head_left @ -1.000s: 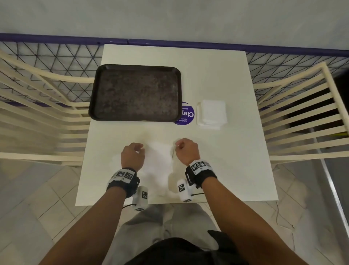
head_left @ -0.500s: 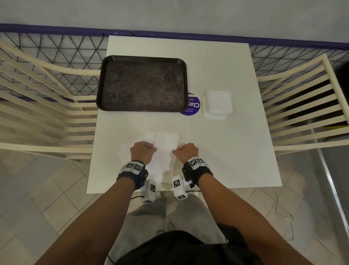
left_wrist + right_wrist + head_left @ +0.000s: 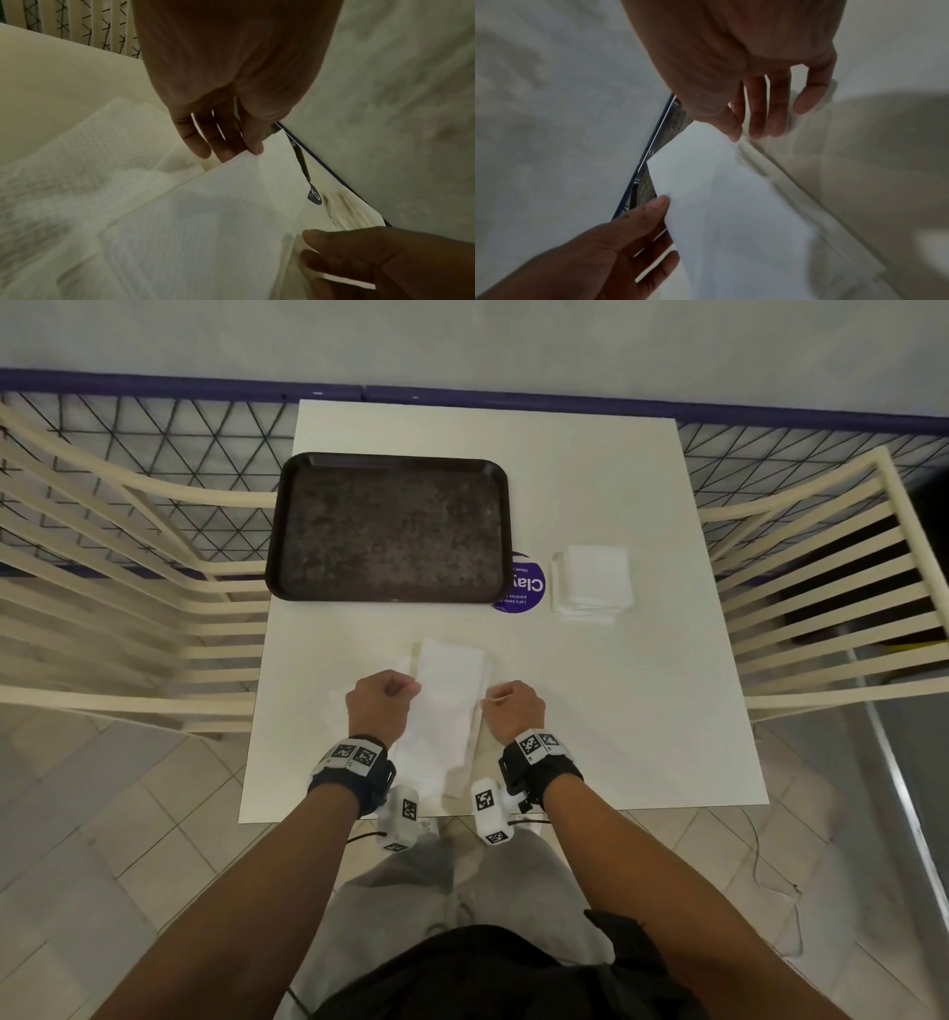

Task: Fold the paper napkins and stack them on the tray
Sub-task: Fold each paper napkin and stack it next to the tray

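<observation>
napkin [image 3: 447, 706] between left hand [image 3: 380, 708] and right hand [image 3: 513, 711]: white paper, embossed dotted texture, matt | table [image 3: 616, 711] under both hands: smooth cream, matt | tray [image 3: 390, 528] beyond left hand: dark speckled, dull, smooth rim | napkin stack [image 3: 593, 582] beyond right hand: white paper

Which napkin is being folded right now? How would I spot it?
Start at the dark tray on the white table, then look toward the table's near edge. The napkin lies between the two hands, each pinching an edge. The napkin pile beside the tray lies untouched.
</observation>
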`<action>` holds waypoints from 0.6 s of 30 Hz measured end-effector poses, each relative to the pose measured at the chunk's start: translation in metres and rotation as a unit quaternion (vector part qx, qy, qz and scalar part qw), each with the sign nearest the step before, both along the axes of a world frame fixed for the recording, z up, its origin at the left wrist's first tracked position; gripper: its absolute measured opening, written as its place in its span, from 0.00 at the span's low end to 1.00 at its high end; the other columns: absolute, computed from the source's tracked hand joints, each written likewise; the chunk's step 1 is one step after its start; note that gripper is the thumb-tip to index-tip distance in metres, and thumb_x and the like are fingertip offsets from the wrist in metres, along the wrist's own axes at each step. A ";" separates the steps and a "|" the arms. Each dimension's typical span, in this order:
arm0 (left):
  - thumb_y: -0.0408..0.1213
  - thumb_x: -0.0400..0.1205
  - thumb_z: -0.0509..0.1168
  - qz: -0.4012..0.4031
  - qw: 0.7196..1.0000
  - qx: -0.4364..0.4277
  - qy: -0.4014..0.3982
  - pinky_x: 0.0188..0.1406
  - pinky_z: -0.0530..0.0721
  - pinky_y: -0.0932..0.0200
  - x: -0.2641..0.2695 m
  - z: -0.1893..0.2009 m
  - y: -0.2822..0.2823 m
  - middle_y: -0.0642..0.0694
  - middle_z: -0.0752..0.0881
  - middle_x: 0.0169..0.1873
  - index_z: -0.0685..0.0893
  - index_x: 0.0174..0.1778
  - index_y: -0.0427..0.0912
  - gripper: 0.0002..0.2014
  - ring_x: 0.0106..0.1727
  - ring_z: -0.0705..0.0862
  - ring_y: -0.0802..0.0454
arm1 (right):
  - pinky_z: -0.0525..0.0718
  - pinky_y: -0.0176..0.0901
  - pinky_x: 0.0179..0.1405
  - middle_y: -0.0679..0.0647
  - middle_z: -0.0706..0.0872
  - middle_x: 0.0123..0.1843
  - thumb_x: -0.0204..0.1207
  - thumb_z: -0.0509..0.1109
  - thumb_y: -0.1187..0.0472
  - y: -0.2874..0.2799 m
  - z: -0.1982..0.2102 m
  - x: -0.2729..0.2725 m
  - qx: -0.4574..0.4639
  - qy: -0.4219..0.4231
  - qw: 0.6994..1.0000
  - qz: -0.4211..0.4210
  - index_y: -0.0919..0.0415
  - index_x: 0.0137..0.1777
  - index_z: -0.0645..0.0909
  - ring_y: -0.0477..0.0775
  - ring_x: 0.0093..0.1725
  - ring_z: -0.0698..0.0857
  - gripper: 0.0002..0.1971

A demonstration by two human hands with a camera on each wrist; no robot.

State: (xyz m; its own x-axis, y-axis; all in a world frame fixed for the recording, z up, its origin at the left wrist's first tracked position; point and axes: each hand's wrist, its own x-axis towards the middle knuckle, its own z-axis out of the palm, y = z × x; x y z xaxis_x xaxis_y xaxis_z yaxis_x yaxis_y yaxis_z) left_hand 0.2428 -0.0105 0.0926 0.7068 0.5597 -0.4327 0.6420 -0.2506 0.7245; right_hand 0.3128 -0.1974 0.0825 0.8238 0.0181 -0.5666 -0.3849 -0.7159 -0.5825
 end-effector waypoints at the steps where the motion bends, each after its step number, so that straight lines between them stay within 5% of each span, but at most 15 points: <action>1: 0.39 0.82 0.75 -0.002 1.000 -0.001 -0.004 0.58 0.84 0.57 0.000 0.000 0.000 0.52 0.91 0.37 0.91 0.42 0.47 0.03 0.48 0.89 0.49 | 0.79 0.37 0.49 0.49 0.90 0.55 0.78 0.71 0.60 0.000 -0.001 -0.001 0.013 -0.008 1.000 -0.018 0.53 0.56 0.84 0.52 0.54 0.87 0.08; 4: 0.38 0.82 0.75 0.000 1.000 -0.006 -0.017 0.59 0.86 0.56 0.000 0.000 -0.002 0.52 0.91 0.37 0.91 0.43 0.47 0.02 0.47 0.90 0.50 | 0.83 0.44 0.58 0.46 0.88 0.46 0.77 0.74 0.57 0.002 -0.004 -0.003 0.036 -0.025 0.999 -0.022 0.51 0.57 0.81 0.50 0.50 0.86 0.10; 9: 0.37 0.79 0.78 0.011 1.000 -0.011 -0.024 0.43 0.79 0.74 -0.002 0.004 -0.003 0.53 0.91 0.35 0.92 0.43 0.44 0.02 0.43 0.90 0.54 | 0.74 0.32 0.57 0.48 0.91 0.54 0.79 0.75 0.51 0.003 -0.007 -0.004 0.038 -0.002 0.998 0.053 0.55 0.59 0.88 0.48 0.55 0.85 0.12; 15: 0.40 0.81 0.76 0.001 0.999 0.017 -0.028 0.55 0.88 0.57 -0.005 0.002 -0.003 0.52 0.92 0.39 0.92 0.44 0.45 0.03 0.45 0.91 0.52 | 0.74 0.33 0.48 0.44 0.90 0.44 0.78 0.75 0.55 0.003 -0.006 -0.005 0.041 -0.006 0.998 0.049 0.51 0.44 0.89 0.48 0.49 0.86 0.03; 18: 0.39 0.83 0.75 -0.004 0.999 0.037 -0.031 0.53 0.86 0.57 -0.006 0.005 -0.005 0.53 0.91 0.42 0.90 0.44 0.47 0.03 0.44 0.87 0.55 | 0.73 0.31 0.38 0.42 0.85 0.39 0.80 0.72 0.54 0.003 -0.004 -0.005 0.030 -0.015 0.998 0.062 0.49 0.40 0.84 0.50 0.47 0.85 0.07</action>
State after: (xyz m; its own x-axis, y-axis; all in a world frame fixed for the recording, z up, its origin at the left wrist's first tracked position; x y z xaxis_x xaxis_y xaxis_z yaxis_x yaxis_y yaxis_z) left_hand 0.2367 -0.0159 0.0972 0.7358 0.5823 -0.3457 0.5939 -0.3095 0.7426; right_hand 0.3078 -0.1945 0.0781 0.8301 0.1539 -0.5359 -0.2768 -0.7206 -0.6357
